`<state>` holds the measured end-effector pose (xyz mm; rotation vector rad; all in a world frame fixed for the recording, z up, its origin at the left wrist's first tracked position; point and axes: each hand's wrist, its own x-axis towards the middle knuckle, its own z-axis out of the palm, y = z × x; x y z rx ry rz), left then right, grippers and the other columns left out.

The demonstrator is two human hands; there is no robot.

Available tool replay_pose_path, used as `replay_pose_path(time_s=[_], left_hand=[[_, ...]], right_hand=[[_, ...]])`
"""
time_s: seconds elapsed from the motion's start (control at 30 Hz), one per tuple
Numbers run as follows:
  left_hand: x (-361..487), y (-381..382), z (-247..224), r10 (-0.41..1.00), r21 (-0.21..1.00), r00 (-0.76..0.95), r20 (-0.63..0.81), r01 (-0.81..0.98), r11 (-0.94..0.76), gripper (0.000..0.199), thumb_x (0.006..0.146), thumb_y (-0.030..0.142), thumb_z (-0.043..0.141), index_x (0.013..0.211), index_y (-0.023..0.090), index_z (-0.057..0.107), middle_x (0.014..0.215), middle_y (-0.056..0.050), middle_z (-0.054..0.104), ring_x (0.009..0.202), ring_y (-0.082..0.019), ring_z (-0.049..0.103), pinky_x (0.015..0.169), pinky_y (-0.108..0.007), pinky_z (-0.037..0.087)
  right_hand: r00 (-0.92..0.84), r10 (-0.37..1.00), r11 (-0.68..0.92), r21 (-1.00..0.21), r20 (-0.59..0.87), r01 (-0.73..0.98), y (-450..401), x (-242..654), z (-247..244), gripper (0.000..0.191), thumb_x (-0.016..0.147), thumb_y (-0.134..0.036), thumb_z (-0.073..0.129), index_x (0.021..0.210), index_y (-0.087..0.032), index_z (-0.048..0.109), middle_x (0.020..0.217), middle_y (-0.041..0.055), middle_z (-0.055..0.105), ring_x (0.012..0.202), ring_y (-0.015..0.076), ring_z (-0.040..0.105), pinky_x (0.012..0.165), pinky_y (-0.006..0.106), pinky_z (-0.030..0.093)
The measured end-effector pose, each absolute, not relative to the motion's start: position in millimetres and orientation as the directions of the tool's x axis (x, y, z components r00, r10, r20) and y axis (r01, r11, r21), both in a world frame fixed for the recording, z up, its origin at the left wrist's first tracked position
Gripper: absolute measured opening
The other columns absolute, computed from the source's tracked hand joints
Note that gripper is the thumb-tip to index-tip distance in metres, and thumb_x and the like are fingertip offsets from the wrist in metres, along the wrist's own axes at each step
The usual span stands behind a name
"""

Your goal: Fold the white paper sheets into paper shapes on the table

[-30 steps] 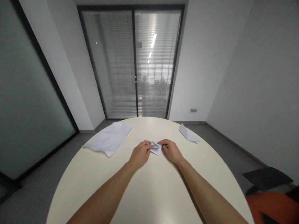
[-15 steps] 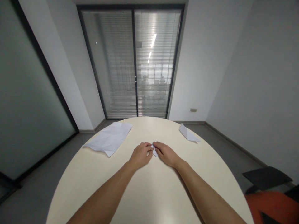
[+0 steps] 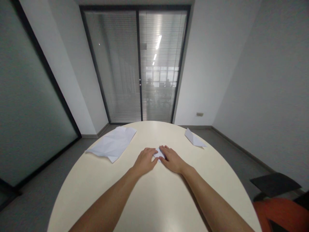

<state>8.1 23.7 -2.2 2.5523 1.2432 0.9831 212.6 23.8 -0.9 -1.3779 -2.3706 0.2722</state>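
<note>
A small folded white paper [image 3: 159, 153] lies on the pale round table [image 3: 154, 199], between my two hands. My left hand [image 3: 146, 160] rests at its left side, palm down, with the thumb and forefinger apart on the paper's edge. From the right, my right hand [image 3: 172, 160] lies over the paper's other side, its fingers stretched out flat and its thumb near the lower edge. The two thumbs are close together. Parts of the paper are hidden beneath the fingers.
A large creased white sheet [image 3: 114, 142] lies at the table's left far side. Near the right far edge sits a folded white paper piece [image 3: 194, 139]. Beyond the table's right side is a red and black chair [image 3: 281, 212]. Glass doors with blinds stand behind.
The fingers of both hands have spread and flattened, and my right fingertips have shifted slightly up. More of the small paper now shows between them.
</note>
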Motion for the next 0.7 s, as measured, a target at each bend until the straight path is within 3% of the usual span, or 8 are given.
replay_pose_path(time_s=[0.3, 0.5, 0.7], left_hand=[[6.6, 25.7, -5.0, 0.738, 0.410, 0.449, 0.504, 0.628, -0.662, 0.026, 0.088, 0.024, 0.063, 0.113, 0.020, 0.065, 0.115, -0.009, 0.068, 0.111, -0.025, 0.060, 0.100, -0.043, 0.048], [6.3, 26.8, -5.2, 0.743, 0.459, 0.442, 0.502, 0.592, -0.662, 0.027, 0.087, 0.023, 0.064, 0.114, 0.021, 0.064, 0.114, -0.008, 0.063, 0.109, -0.023, 0.060, 0.100, -0.041, 0.049], [5.9, 27.0, -1.6, 0.748, 0.550, 0.410, 0.521, 0.509, -0.662, 0.031, 0.085, 0.017, 0.064, 0.115, 0.023, 0.063, 0.126, -0.008, 0.057, 0.117, -0.021, 0.059, 0.106, -0.038, 0.047]], right_hand=[[-0.475, 0.799, 0.595, -0.376, 0.369, 0.710, 25.7, 213.2, 1.9, 0.052, 0.093, -0.033, 0.055, 0.142, -0.014, 0.052, 0.140, 0.0171, 0.058, 0.132, 0.0315, 0.051, 0.112, 0.052, 0.038], [-0.438, 0.809, 0.587, -0.490, 0.392, 0.644, 26.6, 213.4, 2.1, 0.052, 0.091, -0.030, 0.058, 0.140, -0.013, 0.051, 0.138, 0.0173, 0.058, 0.127, 0.0282, 0.055, 0.111, 0.047, 0.041], [-0.348, 0.813, 0.583, -0.633, 0.467, 0.509, 32.2, 213.7, -3.3, 0.054, 0.090, -0.030, 0.060, 0.142, -0.022, 0.047, 0.143, 0.0129, 0.052, 0.130, 0.0252, 0.050, 0.111, 0.046, 0.040]])
